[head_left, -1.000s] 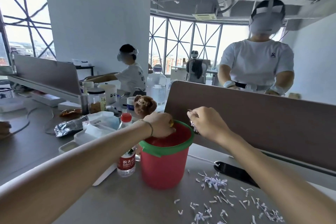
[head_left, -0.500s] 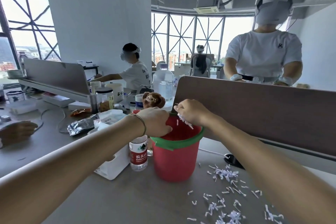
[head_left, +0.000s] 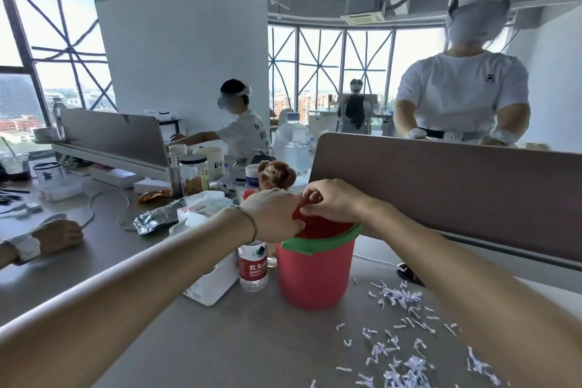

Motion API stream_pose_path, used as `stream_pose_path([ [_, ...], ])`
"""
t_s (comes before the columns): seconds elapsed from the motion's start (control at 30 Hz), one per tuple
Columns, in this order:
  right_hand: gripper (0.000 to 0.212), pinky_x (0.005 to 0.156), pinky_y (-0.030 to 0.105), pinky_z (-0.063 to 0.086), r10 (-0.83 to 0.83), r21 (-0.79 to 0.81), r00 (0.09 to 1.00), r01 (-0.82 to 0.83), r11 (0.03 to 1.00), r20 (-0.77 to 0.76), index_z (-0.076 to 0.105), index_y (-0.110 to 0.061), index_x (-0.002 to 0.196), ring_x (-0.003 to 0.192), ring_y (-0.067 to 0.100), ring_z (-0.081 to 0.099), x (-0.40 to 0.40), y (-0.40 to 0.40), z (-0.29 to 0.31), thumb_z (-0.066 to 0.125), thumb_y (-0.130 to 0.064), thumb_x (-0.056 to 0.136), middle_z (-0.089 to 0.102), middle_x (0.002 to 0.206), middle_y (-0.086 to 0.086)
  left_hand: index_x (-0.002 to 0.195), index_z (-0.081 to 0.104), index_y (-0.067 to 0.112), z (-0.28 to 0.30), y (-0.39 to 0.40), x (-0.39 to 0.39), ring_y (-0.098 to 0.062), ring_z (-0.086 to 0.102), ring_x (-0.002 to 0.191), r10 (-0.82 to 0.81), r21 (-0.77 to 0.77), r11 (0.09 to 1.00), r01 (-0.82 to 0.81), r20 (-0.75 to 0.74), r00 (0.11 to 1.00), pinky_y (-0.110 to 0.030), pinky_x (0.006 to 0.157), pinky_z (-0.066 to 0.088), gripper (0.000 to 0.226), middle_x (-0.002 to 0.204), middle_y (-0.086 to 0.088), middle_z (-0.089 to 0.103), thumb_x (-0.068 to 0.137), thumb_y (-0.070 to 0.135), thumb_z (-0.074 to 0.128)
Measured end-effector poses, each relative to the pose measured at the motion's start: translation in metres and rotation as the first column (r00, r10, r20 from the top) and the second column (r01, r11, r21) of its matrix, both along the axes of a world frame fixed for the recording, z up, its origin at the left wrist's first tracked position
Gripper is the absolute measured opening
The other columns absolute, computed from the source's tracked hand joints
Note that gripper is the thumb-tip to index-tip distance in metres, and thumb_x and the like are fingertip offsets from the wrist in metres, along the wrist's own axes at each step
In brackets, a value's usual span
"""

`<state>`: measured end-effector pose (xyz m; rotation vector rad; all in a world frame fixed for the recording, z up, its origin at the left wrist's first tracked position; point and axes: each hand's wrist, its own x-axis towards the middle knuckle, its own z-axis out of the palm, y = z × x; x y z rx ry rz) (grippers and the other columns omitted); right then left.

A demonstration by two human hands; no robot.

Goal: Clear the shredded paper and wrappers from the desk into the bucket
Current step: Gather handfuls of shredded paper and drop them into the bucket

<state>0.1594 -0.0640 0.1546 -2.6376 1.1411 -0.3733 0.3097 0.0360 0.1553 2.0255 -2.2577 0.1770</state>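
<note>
Right hand [head_left: 335,201] has moved in over the bucket [head_left: 315,274], fingers pinched together; left hand [head_left: 272,214] grips its rim. Shredded paper [head_left: 396,296] remains on the surface.

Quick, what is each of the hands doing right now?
Left hand: curled at the rim of the red bucket; whether it grips it cannot be told.
Right hand: fingers bunched over the bucket's mouth; contents cannot be told.
</note>
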Motion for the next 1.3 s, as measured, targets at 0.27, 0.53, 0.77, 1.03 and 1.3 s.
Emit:
stream_pose_path([
  [0.27, 0.026, 0.088, 0.040, 0.053, -0.034, -0.200, 0.988, 0.064, 0.978, 0.152, 0.070, -0.027, 0.107, 0.101, 0.016, 0.063, -0.072, 0.038, 0.010, 0.066, -0.046, 0.089, 0.068, 0.107, -0.005, 0.133, 0.055, 0.032, -0.006, 0.005, -0.047, -0.022, 0.063, 0.100, -0.130, -0.144, 0.983, 0.113, -0.112, 0.985, -0.033, 0.079, 0.052, 0.042, 0.113, 0.002, 0.064, 0.092, 0.038, 0.055],
  [0.53, 0.019, 0.081, 0.043, 0.052, -0.193, -0.179, 0.963, 0.227, 0.957, 0.185, 0.068, -0.029, 0.105, 0.093, 0.021, 0.064, -0.168, 0.077, -0.031, 0.063, -0.036, 0.088, 0.065, 0.100, -0.004, 0.113, 0.063, 0.034, -0.043, 0.011, -0.133, -0.019, 0.065, 0.102, -0.348, -0.251, 0.929, 0.273, -0.337, 0.875, -0.040, 0.086, 0.053, 0.033, 0.109, 0.007, 0.069, 0.084, 0.038, 0.048],
  [0.77, 0.031, 0.083, 0.033, 0.049, -0.283, -0.116, 0.956, 0.291, 0.950, 0.084, 0.067, -0.024, 0.123, 0.106, 0.020, 0.064, -0.232, 0.112, -0.084, 0.068, -0.030, 0.092, 0.067, 0.119, -0.005, 0.140, 0.050, 0.037, -0.116, 0.018, -0.173, -0.022, 0.057, 0.124, -0.338, -0.058, 0.940, 0.336, -0.282, 0.898, -0.038, 0.100, 0.048, 0.051, 0.137, 0.002, 0.060, 0.090, 0.043, 0.054],
  [1.03, 0.046, 0.115, 0.037, 0.037, -0.311, -0.015, 0.947, 0.310, 0.950, -0.084, 0.052, -0.027, 0.143, 0.138, 0.016, 0.047, -0.279, 0.154, -0.128, 0.056, -0.045, 0.101, 0.049, 0.153, -0.004, 0.160, 0.012, 0.037, -0.204, 0.053, -0.181, -0.019, 0.007, 0.156, -0.417, 0.176, 0.877, 0.446, -0.180, 0.891, -0.049, 0.126, 0.008, 0.082, 0.168, 0.004, 0.015, 0.091, 0.078, 0.031],
  [1.3, 0.067, 0.124, 0.041, 0.016, -0.313, 0.094, 0.924, 0.339, 0.936, -0.219, 0.020, -0.033, 0.160, 0.155, 0.018, 0.017, -0.304, 0.172, -0.161, 0.040, -0.059, 0.101, 0.016, 0.169, -0.003, 0.146, 0.043, 0.040, -0.216, 0.053, -0.200, -0.010, 0.037, 0.132, -0.505, -0.044, 0.858, 0.511, -0.245, 0.828, -0.033, 0.114, 0.034, 0.073, 0.141, 0.013, 0.047, 0.085, 0.080, 0.046],
])
